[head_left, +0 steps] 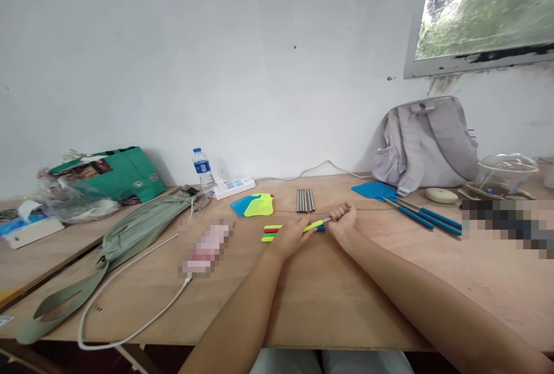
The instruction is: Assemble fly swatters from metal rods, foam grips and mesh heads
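My left hand (291, 239) is closed around a yellow plastic handle (313, 226). From the handle's right end a thin metal rod (327, 220) runs into the closed fist of my right hand (343, 218). Under and beside my left hand lie several coloured handles (269, 239), yellow, red, green and blue. A row of metal tubes (305, 201) lies just beyond my hands. To their left, a yellow mesh fly swatter head (259, 206) overlaps a blue one (240, 206). Right of my hands are blue handles (440, 221) with metal rods beside blue swatter heads (372, 190).
A grey backpack (426, 143), a white oval case (441, 195) and a clear plastic bowl (506, 172) stand on the right. Leftward are a blurred pink object (210, 247) with a white cable, a green strap bag (142, 224), a water bottle (202, 167) and a power strip (235, 187).
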`<state>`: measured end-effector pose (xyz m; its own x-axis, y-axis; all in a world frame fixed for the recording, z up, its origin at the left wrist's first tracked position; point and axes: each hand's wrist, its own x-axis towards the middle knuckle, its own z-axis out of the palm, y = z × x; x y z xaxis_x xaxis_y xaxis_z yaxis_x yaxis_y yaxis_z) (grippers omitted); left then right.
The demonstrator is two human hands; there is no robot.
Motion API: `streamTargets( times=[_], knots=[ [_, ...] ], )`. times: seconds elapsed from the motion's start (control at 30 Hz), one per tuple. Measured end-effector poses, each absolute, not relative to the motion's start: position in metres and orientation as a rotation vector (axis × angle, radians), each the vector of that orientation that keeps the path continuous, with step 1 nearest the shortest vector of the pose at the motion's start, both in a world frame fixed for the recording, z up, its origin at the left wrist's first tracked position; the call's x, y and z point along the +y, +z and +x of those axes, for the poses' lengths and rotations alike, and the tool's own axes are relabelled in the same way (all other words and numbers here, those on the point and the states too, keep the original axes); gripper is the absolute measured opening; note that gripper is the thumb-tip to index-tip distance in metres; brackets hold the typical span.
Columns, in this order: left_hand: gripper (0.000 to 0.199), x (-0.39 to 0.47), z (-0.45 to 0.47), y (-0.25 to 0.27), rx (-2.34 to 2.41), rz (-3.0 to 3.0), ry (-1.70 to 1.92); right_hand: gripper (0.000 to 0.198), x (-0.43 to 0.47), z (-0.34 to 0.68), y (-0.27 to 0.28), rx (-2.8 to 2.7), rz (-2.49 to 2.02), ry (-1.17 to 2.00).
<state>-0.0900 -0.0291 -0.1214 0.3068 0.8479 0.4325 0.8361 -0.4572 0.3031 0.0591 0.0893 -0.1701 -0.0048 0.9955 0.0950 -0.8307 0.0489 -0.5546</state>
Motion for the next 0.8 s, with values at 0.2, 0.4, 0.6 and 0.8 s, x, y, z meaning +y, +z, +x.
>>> streamTargets(
  times=[0.2,0.4,0.6,0.8],
  knots=[
    [0.016,-0.028,-0.092,-0.122,1.627,2.563,0.824,0.029,0.082,0.051,-0.175,-0.44,-0.442,1.468],
    [0.017,-0.028,-0.085,-0.126,1.666,2.539,0.871,0.029,0.076,0.047,-0.17,-0.472,-0.416,1.47],
    [0.017,-0.028,-0.08,-0.125,1.683,2.472,1.04,0.026,0.071,0.048,-0.143,-0.57,-0.328,1.541],
    [0.019,-0.027,-0.086,-0.118,1.716,2.431,1.238,0.028,0.038,0.019,-0.125,-0.787,-0.28,1.703]
  ],
)
